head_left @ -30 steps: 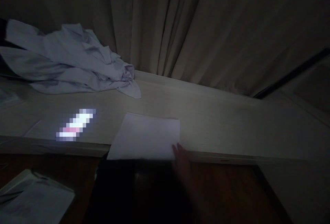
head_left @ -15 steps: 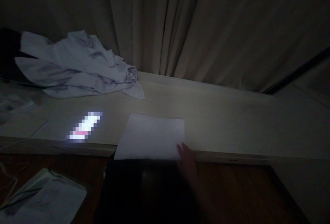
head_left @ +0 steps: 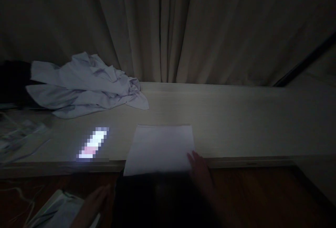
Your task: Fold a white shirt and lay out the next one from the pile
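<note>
A white sheet of paper [head_left: 160, 147], possibly a folded one, lies across the front edge of the pale desk, its near end reaching the dark clothing on my lap. At its lower right corner, my right hand [head_left: 201, 172] rests with stretched-out fingers touching the sheet's right edge. Low on the left, my left hand [head_left: 97, 200] hangs over papers [head_left: 63, 210] that lie below desk height. Its fingers are dim and a little blurred but look stretched out, and nothing shows in them.
A glowing phone [head_left: 94, 143], its screen pixelated, lies on the desk [head_left: 236, 123] left of the sheet. Behind it is a crumpled white cloth [head_left: 89, 84] beside something black. Clear plastic and cables [head_left: 23, 137] are at far left. A curtain [head_left: 147, 28] hangs along the back.
My left hand has come into view at the lower left. My right hand stays at the sheet's right edge. The whole view has shifted and tilted slightly.
</note>
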### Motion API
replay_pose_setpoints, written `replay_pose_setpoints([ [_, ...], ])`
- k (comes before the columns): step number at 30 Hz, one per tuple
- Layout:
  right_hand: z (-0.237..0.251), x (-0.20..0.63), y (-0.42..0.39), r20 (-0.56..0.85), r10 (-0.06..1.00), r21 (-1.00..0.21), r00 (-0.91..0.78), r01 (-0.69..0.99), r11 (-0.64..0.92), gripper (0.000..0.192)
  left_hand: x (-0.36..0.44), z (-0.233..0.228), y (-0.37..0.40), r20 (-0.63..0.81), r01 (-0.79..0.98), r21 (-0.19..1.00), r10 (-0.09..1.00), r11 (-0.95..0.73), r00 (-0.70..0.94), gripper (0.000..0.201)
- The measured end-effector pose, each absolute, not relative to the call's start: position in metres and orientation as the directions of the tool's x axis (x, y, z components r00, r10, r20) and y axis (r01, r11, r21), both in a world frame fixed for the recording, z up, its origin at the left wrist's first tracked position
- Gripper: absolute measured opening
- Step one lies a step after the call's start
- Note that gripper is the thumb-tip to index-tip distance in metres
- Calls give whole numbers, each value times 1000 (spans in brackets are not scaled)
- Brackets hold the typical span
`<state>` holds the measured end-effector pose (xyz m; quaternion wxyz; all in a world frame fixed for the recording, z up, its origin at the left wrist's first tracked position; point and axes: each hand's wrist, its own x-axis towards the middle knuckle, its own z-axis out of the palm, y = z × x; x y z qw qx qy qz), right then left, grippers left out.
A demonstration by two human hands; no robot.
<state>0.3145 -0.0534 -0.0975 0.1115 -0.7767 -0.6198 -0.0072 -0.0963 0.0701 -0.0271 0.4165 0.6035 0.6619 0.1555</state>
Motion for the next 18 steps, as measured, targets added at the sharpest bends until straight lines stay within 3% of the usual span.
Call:
replay_pose_setpoints([
  [5, -96, 316, -58, 145, 950, -289, 275, 930, -225, 74, -41, -40, 101, -382, 671, 719, 908, 178, 169, 42],
  [8, -93, 320, -61, 129, 893, -454, 431, 826, -333, 64, -28, -40, 114, -393, 689, 702, 905, 180, 165, 46],
  [11, -80, 321, -55, -6, 812, -580, 584, 660, -478, 54, -30, -42, 120, -431, 667, 712, 886, 219, 168, 51],
  [13, -67, 320, -47, -130, 788, -570, 602, 605, -556, 53, -32, -46, 121, -435, 615, 752, 880, 238, 192, 53],
  [18, -42, 321, -24, -377, 695, -349, 612, 601, -719, 52, -30, -48, 119, -471, 552, 766, 872, 329, 134, 56],
])
